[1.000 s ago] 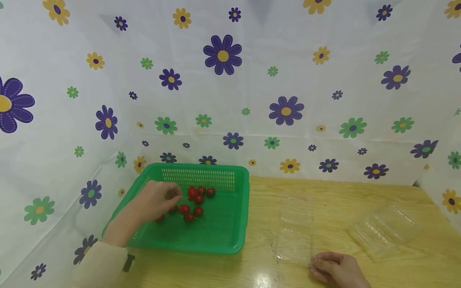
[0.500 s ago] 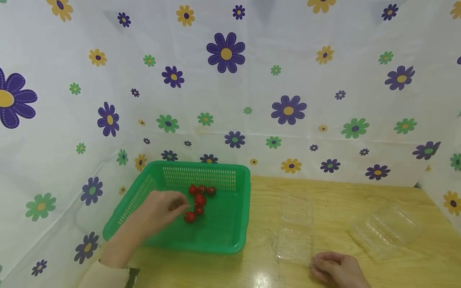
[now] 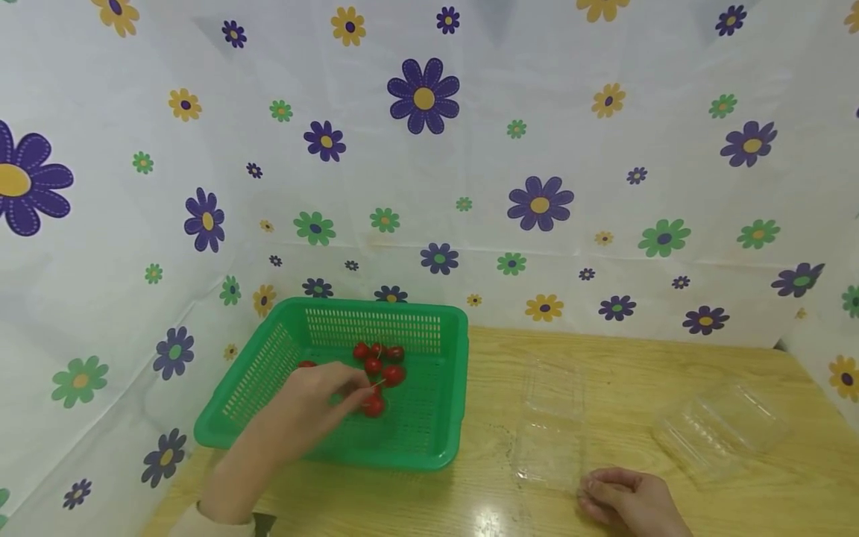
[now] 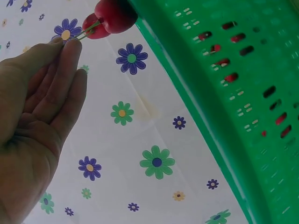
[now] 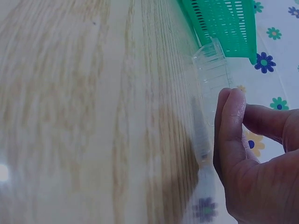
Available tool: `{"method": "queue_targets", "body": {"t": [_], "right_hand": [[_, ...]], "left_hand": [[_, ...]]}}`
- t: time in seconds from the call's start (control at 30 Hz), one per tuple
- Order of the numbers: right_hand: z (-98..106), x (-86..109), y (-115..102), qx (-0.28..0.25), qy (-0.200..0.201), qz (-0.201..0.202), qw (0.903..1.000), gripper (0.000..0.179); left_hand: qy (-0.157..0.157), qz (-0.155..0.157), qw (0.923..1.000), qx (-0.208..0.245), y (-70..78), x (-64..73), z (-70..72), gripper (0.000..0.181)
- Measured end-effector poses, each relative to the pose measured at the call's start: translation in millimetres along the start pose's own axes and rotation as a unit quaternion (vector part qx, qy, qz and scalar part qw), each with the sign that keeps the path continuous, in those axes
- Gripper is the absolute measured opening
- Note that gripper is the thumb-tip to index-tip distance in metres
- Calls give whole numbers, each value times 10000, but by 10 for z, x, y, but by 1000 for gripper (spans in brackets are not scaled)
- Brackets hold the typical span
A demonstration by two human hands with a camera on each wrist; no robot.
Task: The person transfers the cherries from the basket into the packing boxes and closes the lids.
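Note:
My left hand [image 3: 315, 410] reaches over the green basket [image 3: 376, 459], its thumb and forefinger pinching thin green stems. In the left wrist view, two red cherries [image 4: 117, 17] hang from those stems, just beyond the fingertips [image 4: 72, 45] and up beside the basket's rim. Several other cherries [image 3: 373, 365] lie on the basket floor; one shows at the left, partly hidden behind the hand. My right hand [image 3: 631, 500] pinches the near right corner of a clear plastic box [image 3: 552, 447] that lies lengthwise on the table.
A second clear plastic box [image 3: 718, 425] sits at the right on the wooden table [image 3: 624, 395]. Flower-patterned white sheeting [image 3: 483, 164] stands behind and along both sides. The basket is left of the boxes, near the back sheet.
My left hand has moved rightward and slightly toward me over the basket, with cherries on the pinched stems. The head view has shifted slightly. My right hand stays at the box corner.

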State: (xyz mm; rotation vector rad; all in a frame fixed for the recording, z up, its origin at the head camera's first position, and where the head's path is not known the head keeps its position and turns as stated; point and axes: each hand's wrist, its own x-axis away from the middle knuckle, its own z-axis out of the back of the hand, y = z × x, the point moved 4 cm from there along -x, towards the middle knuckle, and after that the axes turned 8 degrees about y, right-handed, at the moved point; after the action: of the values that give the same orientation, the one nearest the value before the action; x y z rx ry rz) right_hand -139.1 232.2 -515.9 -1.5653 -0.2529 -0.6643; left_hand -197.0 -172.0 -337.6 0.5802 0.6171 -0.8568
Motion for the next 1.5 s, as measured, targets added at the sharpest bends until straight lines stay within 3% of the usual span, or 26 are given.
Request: {"method": "queue_targets", "body": {"t": [0.2,0.73,1.13,1.5], "right_hand": [[6,-1,-1,59,-52,53,10000,36],[42,-16,-12,277,-465,189,9984,39],[19,7,-8,107,-274,78,9995,32],[27,-2,-13,141,-384,138,9991,30]], "left_hand": [[148,-201,9996,98,115,-51,-6,23],[79,-133,9999,76,499,-137,-97,22],[94,-476,9981,390,728,-183,-356,22],[-93,-320,9951,932,879,-211,-610,13]]}}
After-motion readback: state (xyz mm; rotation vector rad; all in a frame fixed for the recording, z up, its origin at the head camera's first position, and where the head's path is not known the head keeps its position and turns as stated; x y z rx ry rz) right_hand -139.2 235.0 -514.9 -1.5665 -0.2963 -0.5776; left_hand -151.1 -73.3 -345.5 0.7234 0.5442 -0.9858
